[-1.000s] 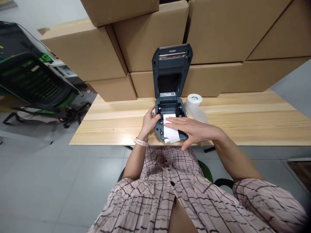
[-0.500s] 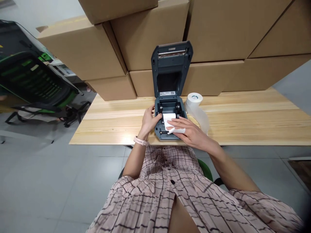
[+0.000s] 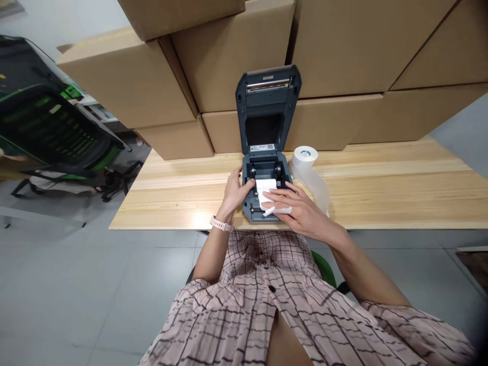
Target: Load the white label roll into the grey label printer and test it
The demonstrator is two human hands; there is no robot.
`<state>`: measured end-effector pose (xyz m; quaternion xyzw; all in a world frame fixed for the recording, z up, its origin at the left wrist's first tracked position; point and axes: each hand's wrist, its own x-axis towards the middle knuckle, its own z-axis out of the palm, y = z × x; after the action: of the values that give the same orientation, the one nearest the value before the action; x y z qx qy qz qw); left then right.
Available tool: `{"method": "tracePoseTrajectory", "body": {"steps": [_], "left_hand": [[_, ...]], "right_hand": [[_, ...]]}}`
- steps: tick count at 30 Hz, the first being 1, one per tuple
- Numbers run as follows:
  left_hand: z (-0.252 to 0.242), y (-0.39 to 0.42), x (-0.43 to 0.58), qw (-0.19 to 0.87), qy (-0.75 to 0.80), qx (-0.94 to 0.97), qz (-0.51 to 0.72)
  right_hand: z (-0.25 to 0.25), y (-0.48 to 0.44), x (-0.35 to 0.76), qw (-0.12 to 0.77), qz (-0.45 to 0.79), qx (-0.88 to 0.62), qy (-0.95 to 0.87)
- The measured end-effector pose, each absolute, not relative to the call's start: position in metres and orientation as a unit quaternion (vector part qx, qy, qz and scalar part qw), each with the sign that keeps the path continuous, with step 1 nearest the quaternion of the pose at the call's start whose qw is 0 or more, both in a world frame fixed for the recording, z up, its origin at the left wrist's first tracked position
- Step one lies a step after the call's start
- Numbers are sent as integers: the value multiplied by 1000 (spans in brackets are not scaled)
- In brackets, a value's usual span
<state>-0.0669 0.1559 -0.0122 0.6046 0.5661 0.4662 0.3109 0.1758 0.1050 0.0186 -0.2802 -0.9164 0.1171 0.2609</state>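
A dark grey label printer (image 3: 247,203) sits on the wooden table with its lid (image 3: 269,109) tipped up and back. My left hand (image 3: 233,192) grips the printer's left side, thumb over the inner edge and fingers along the outside. White label paper (image 3: 266,186) lies inside the printer body and runs towards its front. Over the front part of that paper rests my right hand (image 3: 299,211), fingers stretched to the left. The paper's curled loose end shows under these fingers, held by the hand. My right thumb is mostly hidden.
Right of the printer stands a roll of white labels (image 3: 305,154) with a loose strip trailing forward. Large cardboard boxes (image 3: 335,122) are stacked along the back of the wooden table (image 3: 400,188). A black and green office chair (image 3: 57,132) is at the left.
The paper's loose end has shifted slightly forward under my right hand. My left hand keeps its place on the printer. The whole view has tilted very slightly.
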Motion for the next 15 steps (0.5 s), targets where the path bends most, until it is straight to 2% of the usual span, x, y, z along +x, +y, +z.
{"method": "tracePoseTrajectory", "body": {"steps": [5, 15], "left_hand": [[-6, 149, -64, 380, 565, 561, 471], [-4, 146, -63, 417, 539, 543, 490]], "right_hand": [[14, 105, 176, 273, 98, -270, -918], [16, 105, 179, 262, 119, -270, -919]]}}
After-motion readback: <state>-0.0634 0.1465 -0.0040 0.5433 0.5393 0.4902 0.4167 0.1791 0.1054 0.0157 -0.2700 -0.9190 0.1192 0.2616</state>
